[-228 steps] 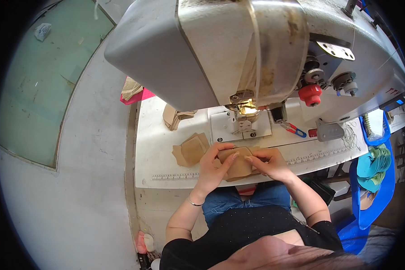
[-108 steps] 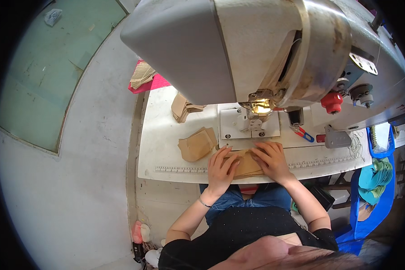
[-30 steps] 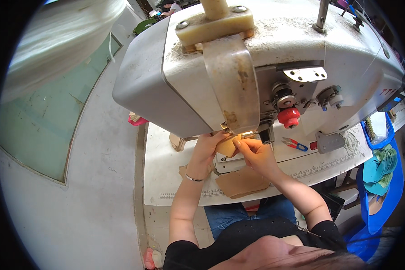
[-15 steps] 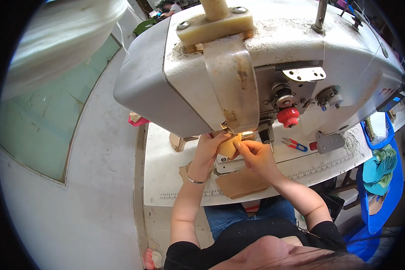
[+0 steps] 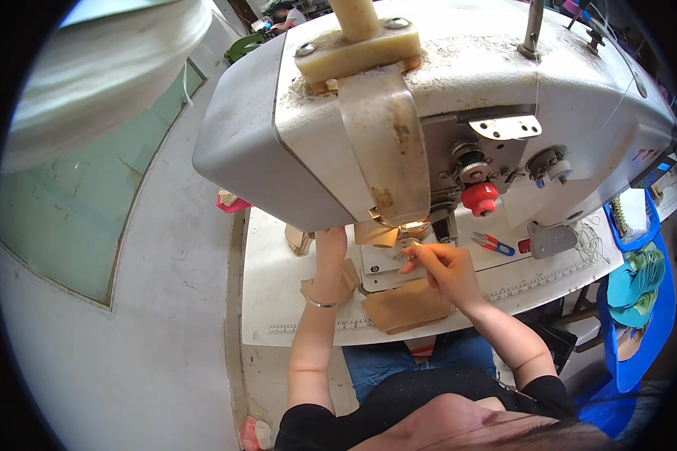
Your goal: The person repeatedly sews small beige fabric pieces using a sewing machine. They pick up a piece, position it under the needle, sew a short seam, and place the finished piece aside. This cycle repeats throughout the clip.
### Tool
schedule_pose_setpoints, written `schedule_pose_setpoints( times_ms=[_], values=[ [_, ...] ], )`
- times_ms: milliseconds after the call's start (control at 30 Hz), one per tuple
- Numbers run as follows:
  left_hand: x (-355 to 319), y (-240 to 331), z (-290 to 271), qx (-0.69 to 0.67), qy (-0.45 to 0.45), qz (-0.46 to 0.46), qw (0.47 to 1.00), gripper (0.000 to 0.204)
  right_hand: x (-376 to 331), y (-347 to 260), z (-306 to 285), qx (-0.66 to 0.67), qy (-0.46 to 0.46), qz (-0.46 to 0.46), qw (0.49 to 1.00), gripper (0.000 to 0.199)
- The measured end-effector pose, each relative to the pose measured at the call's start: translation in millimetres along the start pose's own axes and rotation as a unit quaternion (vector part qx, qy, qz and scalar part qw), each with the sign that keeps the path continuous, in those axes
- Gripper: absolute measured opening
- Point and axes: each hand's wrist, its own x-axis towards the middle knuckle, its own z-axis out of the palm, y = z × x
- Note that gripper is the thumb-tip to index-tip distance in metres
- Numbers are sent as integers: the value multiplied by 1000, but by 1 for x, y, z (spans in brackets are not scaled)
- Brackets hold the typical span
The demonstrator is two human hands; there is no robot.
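A white sewing machine (image 5: 308, 143) fills the upper middle. Beneath its lit needle area lies a tan, curved piece of material (image 5: 376, 234). My left hand (image 5: 331, 246) reaches under the machine's left end beside that piece; its fingers are hidden by the machine head. Just right of the lit area, my right hand (image 5: 450, 272) is closed with bent fingers and pressed fingertips, apart from the tan piece. What it pinches, if anything, is too small to make out. Flat tan pieces (image 5: 406, 307) lie near the table's front edge, and another tan piece (image 5: 346, 284) sits by my left wrist.
On the white table (image 5: 267, 293), thread snips (image 5: 493, 243) with red and blue handles lie right of my right hand. A stack of tan pieces (image 5: 299, 239) stands at the left. Blue bins (image 5: 617, 353) with teal pieces (image 5: 639, 282) are at the right. A ruler strip (image 5: 534, 283) runs along the front.
My right hand has let go of the tan piece and moved slightly right and down. My left hand has shifted left, its fingers now under the machine head. The tan piece stays near the needle area.
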Motion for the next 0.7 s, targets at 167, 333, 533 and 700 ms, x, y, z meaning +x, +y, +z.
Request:
schedule_pose_setpoints(
  times_ms=[167, 333, 533, 700],
  values=[
    [-15, 71, -2, -208, -40, -184, 960, 34, -10, 25, -20, -67, 1, 4, 998, 28],
    [-29, 93, -6, -260, -83, -162, 948, 33, -15, 60, -18, -423, -35, -202, 883, 29],
    [-86, 70, -70, -286, 37, -92, 953, 29, -27, 87, -19, -538, -20, -231, 810, 42],
    [-136, -20, -112, -81, 70, -155, 982, 30, -28, 95, -13, -484, -10, -245, 840, 43]
  ],
)
